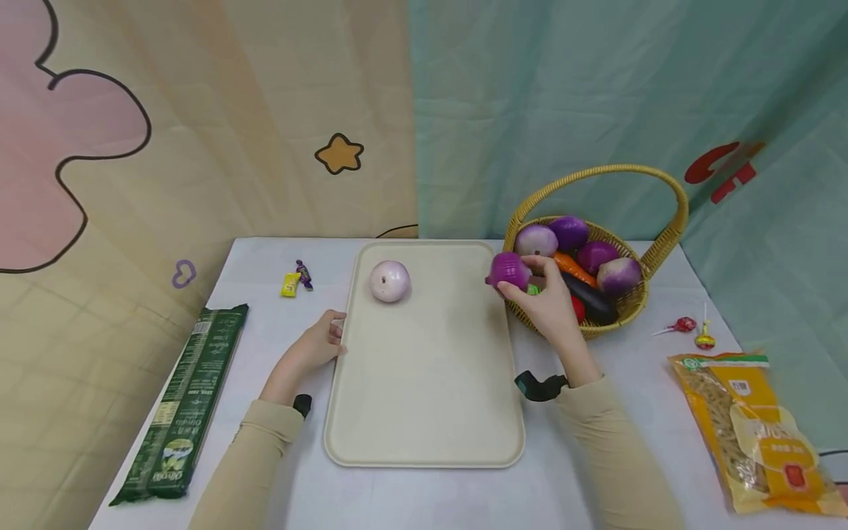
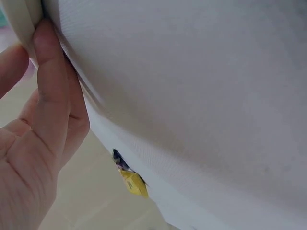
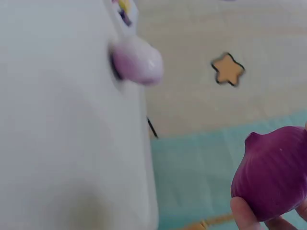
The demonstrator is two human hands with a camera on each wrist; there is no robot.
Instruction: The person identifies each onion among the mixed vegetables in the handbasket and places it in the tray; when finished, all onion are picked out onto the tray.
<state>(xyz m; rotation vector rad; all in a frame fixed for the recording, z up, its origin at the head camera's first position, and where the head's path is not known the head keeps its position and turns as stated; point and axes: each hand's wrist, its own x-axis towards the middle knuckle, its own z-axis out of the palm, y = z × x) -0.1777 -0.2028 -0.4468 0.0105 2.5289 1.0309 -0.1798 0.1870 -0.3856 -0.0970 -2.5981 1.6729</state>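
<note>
Thumb and fingers of my right hand [image 1: 553, 308] grip a dark purple onion [image 1: 508, 272], raised beside the basket's left rim. The right wrist view shows the same onion [image 3: 271, 172] with its pointed tip up and left, fingertips around its lower side. My left hand [image 1: 311, 346] holds the left edge of a cream tray [image 1: 424, 390]; in the left wrist view its thumb and fingers pinch the rim. On the tray's far left part lies a pale purple-white onion [image 1: 390, 281].
A wicker basket [image 1: 596, 331] at the back right holds several onions, an eggplant [image 1: 589, 298], a carrot [image 1: 575, 269] and something red. Two candies [image 1: 290, 285] and a green packet [image 1: 188, 405] lie left; lollipops [image 1: 704, 337] and a yellow-orange bag [image 1: 762, 434] lie right.
</note>
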